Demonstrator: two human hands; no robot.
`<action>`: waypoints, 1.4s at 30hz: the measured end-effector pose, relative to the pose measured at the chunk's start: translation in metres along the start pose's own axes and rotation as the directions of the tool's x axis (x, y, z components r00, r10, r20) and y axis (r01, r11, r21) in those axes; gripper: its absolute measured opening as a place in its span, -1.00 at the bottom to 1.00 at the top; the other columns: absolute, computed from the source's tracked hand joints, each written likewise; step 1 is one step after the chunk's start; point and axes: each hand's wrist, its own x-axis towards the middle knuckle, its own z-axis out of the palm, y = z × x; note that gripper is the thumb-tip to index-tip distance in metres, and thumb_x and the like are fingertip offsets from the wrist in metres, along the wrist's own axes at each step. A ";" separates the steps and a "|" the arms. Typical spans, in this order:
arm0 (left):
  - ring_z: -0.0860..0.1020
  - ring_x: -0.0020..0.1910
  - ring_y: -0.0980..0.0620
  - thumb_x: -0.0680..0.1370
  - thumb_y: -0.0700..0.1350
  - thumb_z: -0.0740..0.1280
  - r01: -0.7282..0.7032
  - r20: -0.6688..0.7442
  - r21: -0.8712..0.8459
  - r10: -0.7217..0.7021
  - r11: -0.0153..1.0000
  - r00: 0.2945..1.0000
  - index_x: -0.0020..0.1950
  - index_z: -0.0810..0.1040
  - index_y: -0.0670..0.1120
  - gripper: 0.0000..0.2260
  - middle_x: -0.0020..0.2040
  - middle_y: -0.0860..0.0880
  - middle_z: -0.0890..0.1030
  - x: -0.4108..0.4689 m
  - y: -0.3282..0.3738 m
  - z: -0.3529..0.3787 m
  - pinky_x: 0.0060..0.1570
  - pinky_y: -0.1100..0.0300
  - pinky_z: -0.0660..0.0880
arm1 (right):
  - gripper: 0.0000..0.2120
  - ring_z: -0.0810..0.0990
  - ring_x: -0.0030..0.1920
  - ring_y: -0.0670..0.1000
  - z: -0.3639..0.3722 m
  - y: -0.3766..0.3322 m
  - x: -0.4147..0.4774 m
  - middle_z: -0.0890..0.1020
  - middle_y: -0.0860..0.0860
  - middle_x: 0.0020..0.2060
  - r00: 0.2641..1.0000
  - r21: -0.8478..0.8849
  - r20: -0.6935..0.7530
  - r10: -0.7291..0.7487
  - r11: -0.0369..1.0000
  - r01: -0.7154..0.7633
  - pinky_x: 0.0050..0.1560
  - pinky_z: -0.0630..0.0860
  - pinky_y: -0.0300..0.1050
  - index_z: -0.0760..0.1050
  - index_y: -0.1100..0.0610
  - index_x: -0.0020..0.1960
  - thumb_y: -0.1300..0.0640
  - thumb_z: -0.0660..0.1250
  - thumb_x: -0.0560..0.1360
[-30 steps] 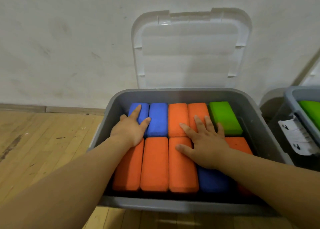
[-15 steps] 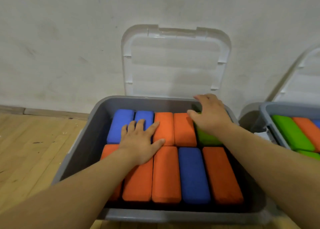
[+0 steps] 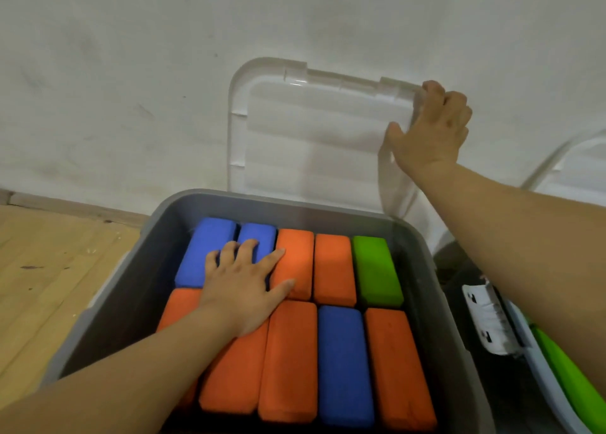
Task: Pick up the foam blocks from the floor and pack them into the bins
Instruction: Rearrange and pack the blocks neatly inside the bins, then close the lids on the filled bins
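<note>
Plainly, the grey bin (image 3: 131, 302) holds ten foam blocks (image 3: 290, 361) lying flat in two rows of five. The left hand (image 3: 242, 289) lies open on them, palm down and fingers spread. Its fingertips reach the two blue blocks (image 3: 203, 253) and an orange block (image 3: 295, 259) of the far row, and the heel of the palm rests on the near row's orange ones. To the right of that hand the far row ends with another orange block and a green block (image 3: 377, 269); the near row runs orange, a single blue block (image 3: 342, 364), orange. Beyond this hand the bin's clear lid (image 3: 311, 145) stands upright against the white wall (image 3: 131, 73). The right hand (image 3: 429, 128) grips the lid's top right corner, fingers curled over the edge. Below the right forearm, a second bin (image 3: 531, 361) holds a second green block (image 3: 570, 378), and the white label (image 3: 488, 322) beside its rim is too blurred to read.
</note>
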 end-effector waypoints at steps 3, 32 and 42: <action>0.16 0.55 -0.18 0.45 0.54 -0.26 -0.011 -0.028 -0.005 0.011 1.000 1.000 0.59 0.14 0.37 -0.25 0.60 -0.02 0.25 0.000 0.002 0.001 0.47 -0.20 0.07 | -0.26 0.26 0.38 0.25 -0.001 0.005 0.001 0.27 0.16 0.40 1.000 0.088 0.018 -0.008 0.996 0.007 0.30 0.32 0.06 0.19 0.05 0.53 -0.11 0.40 0.45; 0.54 0.23 -0.22 0.57 0.36 0.20 -0.191 -0.507 -0.366 -0.023 0.911 0.862 0.62 0.07 0.25 -0.33 0.60 -0.05 0.01 -0.035 0.018 -0.183 0.32 -0.06 0.45 | -0.57 0.47 0.28 -0.19 -0.095 -0.021 -0.106 0.56 -0.08 0.34 0.878 0.593 0.383 -0.286 0.806 0.004 0.26 0.31 -0.33 0.39 -0.19 0.50 -0.03 0.30 0.65; 0.48 0.09 0.09 0.57 0.29 0.28 -0.225 -0.508 -0.653 -0.198 0.723 0.838 0.27 0.47 0.06 -0.60 0.22 0.06 0.35 -0.035 0.017 -0.218 0.09 0.34 0.40 | -0.64 0.54 0.12 -0.38 -0.151 -0.064 -0.116 0.62 -0.21 0.19 0.868 0.727 0.287 -0.406 0.682 0.078 0.10 0.35 -0.55 0.51 -0.35 0.25 -0.08 0.47 0.51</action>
